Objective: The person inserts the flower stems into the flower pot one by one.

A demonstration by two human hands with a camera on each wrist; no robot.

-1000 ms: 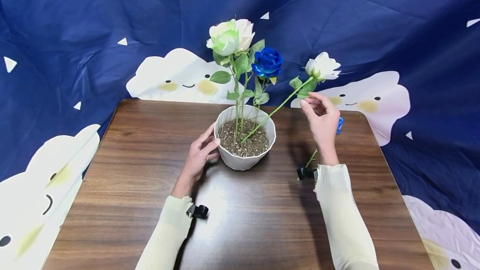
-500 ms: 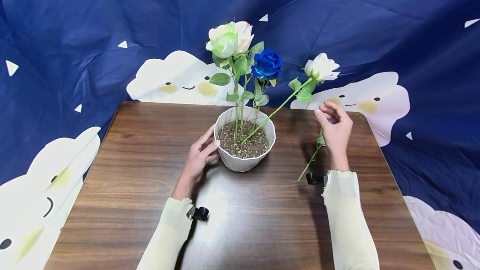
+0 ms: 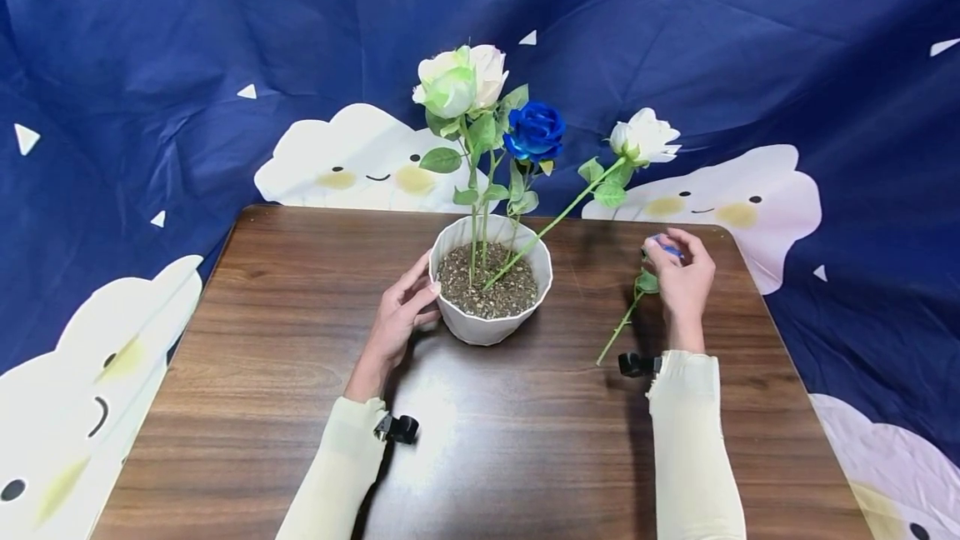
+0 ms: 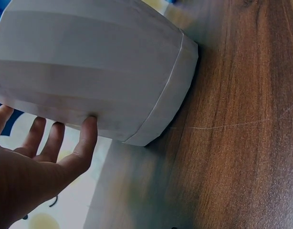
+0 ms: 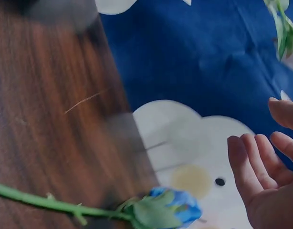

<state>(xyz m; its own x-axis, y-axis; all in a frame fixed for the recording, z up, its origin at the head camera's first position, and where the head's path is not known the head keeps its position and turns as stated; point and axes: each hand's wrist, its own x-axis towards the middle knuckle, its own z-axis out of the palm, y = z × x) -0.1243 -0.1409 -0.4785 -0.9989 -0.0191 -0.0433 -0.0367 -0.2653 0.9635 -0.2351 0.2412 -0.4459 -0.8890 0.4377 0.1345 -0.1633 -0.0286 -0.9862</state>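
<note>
My left hand (image 3: 397,313) rests against the left side of a white faceted pot (image 3: 483,328), its fingertips on the outer wall in the left wrist view. Soil (image 3: 487,290) fills the pot. Standing in it are a green-white rose (image 3: 447,86), a pale pink-white rose (image 3: 490,73) and a blue rose (image 3: 535,132). A white rose (image 3: 647,137) leans far to the right from the soil. Over at the right, my right hand (image 3: 684,283) hovers above another blue rose (image 5: 177,207) lying on the table; its loosely bent fingers hold nothing in the right wrist view.
The brown wooden table (image 3: 285,332) ends at the back against a dark blue curtain (image 3: 300,15) printed with smiling white clouds (image 3: 360,157). The lying rose's green stem (image 3: 618,330) points toward the front left. A small black camera (image 3: 637,365) sits on the right wrist.
My right hand has moved away from the leaning white rose, right and down to the lying blue rose. The left hand and the pot have stayed in place.
</note>
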